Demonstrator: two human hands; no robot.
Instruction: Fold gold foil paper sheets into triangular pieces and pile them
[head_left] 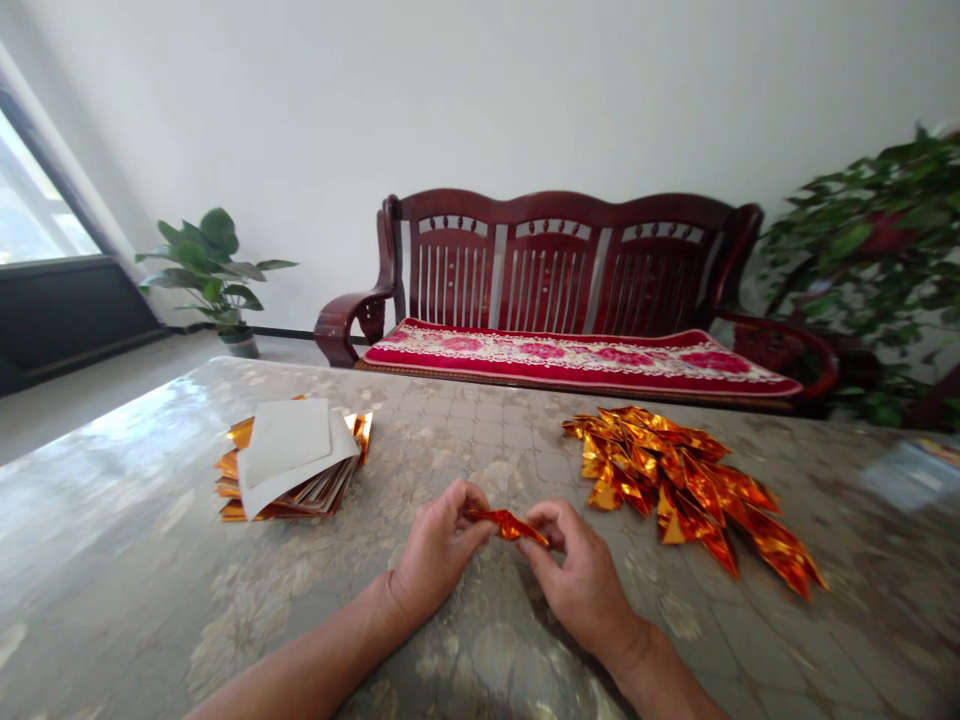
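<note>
Between my two hands is a small folded piece of shiny orange-gold foil paper [508, 524], held just above the table. My left hand [436, 545] pinches its left end between thumb and fingers. At the other end, my right hand [576, 565] grips it the same way. To the left lies a loose stack of foil paper sheets [289, 460], pale backs upward with gold edges poking out. A spread pile of folded foil pieces [675, 470], pointed and shiny, rests on the right.
A patterned, glossy cover lies over the table [420, 440]. Beyond its far edge stands a dark red wooden bench [551, 210] with a red floral cushion [540, 350]. Clear plastic packaging [911, 475] sits at the right. Potted plants [217, 265] flank the bench.
</note>
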